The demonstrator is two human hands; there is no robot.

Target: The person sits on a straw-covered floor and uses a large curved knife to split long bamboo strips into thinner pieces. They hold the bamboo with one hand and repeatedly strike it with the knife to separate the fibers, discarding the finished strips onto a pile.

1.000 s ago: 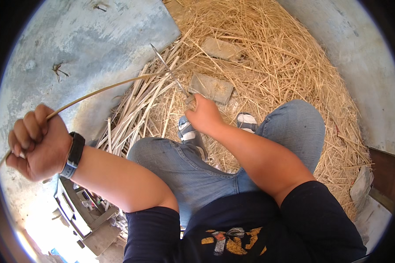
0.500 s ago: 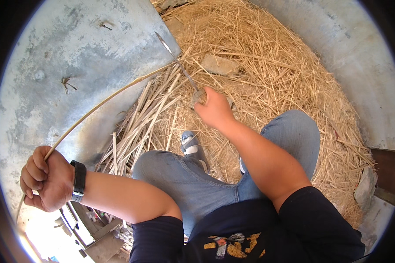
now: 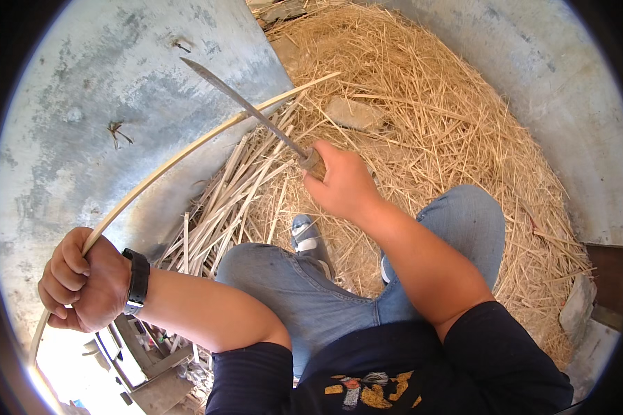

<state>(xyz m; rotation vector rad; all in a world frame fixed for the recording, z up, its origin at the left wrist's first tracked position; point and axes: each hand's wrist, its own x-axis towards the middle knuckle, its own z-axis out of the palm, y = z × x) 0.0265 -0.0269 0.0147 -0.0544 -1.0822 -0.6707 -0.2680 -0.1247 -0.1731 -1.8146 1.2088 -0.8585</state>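
My left hand, with a black watch on its wrist, is closed round a long pale strip of split bamboo or cane. The strip curves up and to the right, its far end over the straw-like shavings. A long-bladed knife with a wooden handle is gripped in my right hand. Its blade points up and left and crosses the strip near the strip's far part; whether they touch I cannot tell.
A heap of thin shavings covers the floor, with a flat stone in it. Pale split strips lie bundled left of my shoe. Grey walls stand left and right. A rock sits at far right.
The knife has turned so its blade shows broader and reaches further left across the strip. The strip has turned to show a wider face, its far end now further right. My left hand has shifted slightly right.
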